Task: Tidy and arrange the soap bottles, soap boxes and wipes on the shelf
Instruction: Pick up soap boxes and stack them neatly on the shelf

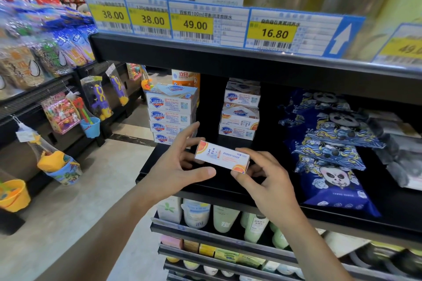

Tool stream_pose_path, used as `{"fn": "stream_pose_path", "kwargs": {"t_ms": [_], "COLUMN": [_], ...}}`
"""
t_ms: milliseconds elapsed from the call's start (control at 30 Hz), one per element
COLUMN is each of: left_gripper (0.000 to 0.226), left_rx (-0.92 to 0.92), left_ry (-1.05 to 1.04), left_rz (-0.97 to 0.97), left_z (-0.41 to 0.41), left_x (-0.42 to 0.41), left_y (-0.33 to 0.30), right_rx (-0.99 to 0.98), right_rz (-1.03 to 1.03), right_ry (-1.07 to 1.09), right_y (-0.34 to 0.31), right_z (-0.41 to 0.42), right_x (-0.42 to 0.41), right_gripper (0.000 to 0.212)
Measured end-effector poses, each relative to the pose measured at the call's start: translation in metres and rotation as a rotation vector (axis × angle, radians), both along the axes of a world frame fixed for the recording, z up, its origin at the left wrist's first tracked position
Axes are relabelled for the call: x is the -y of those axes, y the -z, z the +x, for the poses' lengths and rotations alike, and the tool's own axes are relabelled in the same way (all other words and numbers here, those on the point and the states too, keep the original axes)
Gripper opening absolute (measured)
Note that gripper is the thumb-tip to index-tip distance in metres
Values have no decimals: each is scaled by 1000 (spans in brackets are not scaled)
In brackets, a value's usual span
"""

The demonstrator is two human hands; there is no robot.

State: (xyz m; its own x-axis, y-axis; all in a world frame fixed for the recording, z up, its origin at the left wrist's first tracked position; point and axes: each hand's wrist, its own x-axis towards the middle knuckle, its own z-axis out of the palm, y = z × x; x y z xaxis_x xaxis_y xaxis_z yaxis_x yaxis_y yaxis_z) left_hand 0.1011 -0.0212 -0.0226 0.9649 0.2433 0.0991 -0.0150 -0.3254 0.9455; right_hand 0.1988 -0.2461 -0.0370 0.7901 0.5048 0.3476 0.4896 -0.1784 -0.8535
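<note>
A white soap box (221, 157) with orange fruit print is held between both hands in front of the black shelf (219, 186). My left hand (177, 164) grips its left end, thumb below and fingers behind. My right hand (262, 174) pinches its right end. A stack of Safeguard soap boxes (171, 113) stands at the shelf's left edge, and a second, shorter stack (241, 113) stands further right. An orange-capped soap bottle (185, 77) stands behind the left stack. Blue panda-print wipes packs (328, 143) lie overlapping to the right.
Grey packs (397, 150) lie at the far right of the shelf. Price tags (195, 23) line the shelf above. Bottles (225, 219) fill the shelf below. Toy racks (68, 112) hang across the aisle on the left.
</note>
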Motion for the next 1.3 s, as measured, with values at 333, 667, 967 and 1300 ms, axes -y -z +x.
{"fn": "stream_pose_path", "kwargs": {"t_ms": [333, 667, 967, 1300], "left_gripper": [79, 48, 48, 45], "left_rx": [70, 79, 67, 73], "left_ry": [-29, -32, -27, -80], "left_rz": [-52, -76, -97, -130], "left_z": [0, 0, 1, 1], "left_x": [0, 2, 4, 4], "left_y": [1, 0, 1, 3], "right_rx": [-28, -8, 24, 17], "right_rz": [-13, -35, -26, -63], "right_ry": [-35, -51, -51, -30], "right_y": [-4, -7, -7, -5], "right_z": [-1, -4, -5, -4], "right_x": [-1, -1, -3, -2], "right_gripper": [39, 34, 40, 42]}}
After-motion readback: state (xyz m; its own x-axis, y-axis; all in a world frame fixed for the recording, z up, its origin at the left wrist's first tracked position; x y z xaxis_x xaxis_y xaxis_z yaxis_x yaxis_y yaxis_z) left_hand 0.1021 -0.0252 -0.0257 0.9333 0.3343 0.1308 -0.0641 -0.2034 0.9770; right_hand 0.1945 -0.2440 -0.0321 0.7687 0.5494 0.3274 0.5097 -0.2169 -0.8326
